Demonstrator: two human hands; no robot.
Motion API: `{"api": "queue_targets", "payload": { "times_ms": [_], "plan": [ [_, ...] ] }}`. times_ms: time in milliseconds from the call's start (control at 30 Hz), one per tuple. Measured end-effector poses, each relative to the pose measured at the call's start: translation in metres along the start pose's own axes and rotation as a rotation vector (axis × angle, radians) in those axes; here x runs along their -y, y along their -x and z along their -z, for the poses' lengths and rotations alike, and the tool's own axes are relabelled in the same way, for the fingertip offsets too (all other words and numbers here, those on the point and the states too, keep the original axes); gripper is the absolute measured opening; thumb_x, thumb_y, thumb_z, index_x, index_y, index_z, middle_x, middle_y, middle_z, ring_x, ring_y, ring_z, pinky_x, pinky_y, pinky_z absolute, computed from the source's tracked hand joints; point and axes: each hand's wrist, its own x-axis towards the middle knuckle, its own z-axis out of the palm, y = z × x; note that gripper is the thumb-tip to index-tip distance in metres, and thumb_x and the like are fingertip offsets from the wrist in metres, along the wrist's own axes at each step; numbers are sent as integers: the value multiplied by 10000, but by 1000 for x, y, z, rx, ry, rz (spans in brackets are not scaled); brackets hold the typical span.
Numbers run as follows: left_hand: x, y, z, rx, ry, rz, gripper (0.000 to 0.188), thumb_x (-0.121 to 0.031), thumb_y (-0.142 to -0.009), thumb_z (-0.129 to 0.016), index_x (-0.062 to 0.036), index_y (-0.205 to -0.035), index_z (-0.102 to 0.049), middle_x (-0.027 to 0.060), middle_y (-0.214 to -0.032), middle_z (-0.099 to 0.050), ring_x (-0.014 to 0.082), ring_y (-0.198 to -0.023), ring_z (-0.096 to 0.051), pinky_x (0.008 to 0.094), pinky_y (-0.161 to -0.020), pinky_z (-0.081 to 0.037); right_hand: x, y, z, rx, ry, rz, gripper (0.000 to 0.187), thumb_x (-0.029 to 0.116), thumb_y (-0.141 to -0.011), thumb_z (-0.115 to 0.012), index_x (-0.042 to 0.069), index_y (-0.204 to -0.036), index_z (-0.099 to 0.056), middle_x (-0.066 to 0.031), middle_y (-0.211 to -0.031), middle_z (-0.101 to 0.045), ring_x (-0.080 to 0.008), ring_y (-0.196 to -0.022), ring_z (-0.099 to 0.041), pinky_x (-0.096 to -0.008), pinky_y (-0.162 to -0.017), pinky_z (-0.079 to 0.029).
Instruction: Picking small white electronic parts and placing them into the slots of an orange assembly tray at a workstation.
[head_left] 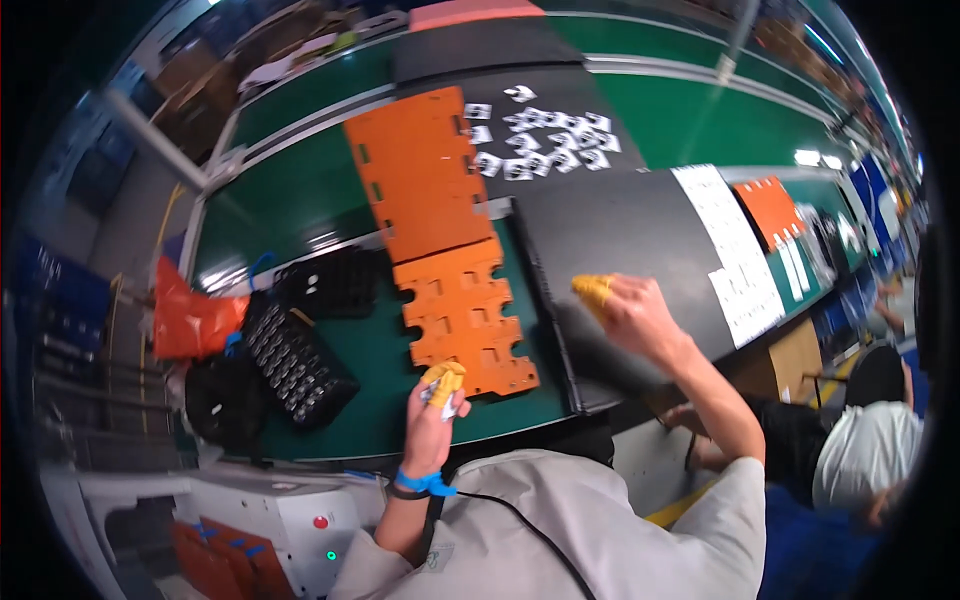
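Note:
My left hand [428,425], with yellow finger covers and a blue wrist strap, is closed around a small white piece [448,409]. It is at the near end of an orange slotted fixture plate [455,290], whose lower half has notched edges and square recesses. Over a black mat [600,240] hovers my right hand [638,312], its yellow-covered fingertips pressed together; whatever they may hold is hidden. Beyond the plate, many small white pieces with dark marks [540,140] lie scattered on the dark surface.
A black tray of small parts [295,360] and an orange-red bag [195,315] sit on the left. White label sheets [735,260] line the mat's right side, beside another orange plate [768,212]. Another person [865,450] is at the lower right.

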Motion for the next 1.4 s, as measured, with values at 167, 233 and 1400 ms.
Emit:
{"api": "queue_targets", "payload": {
  "times_ms": [167,233,1400],
  "plan": [
    [7,-8,-16,-19,156,-18,270,-320,-1035,-516,-61,-1066,-587,2,-853,-549,108,-712,-508,278,-637,-420,93,-53,-27,-100,-116,460,338,84,-657,-732,49,-991,-708,-76,-981,-704,-270,-932,-715,-360,-732,-613],
    [-15,0,-35,-15,306,58,400,-444,-1040,-459,-84,-1152,-593,-15,-916,-587,102,-744,-530,275,-646,-425,109,-61,-48,-104,-112,432,353,89,-630,-736,48,-979,-701,-62,-973,-698,-259,-892,-713,-340,-679,-596],
    [-29,67,82,-282,59,-208,449,-115,-895,-699,-14,-1308,-557,153,-1188,-668,20,-729,-485,185,-606,-381,215,-276,-263,375,-222,146,292,314,-805,-740,58,-941,-715,-169,-821,-703,-350,-794,-688,-451,-698,-558]
  ]
}}
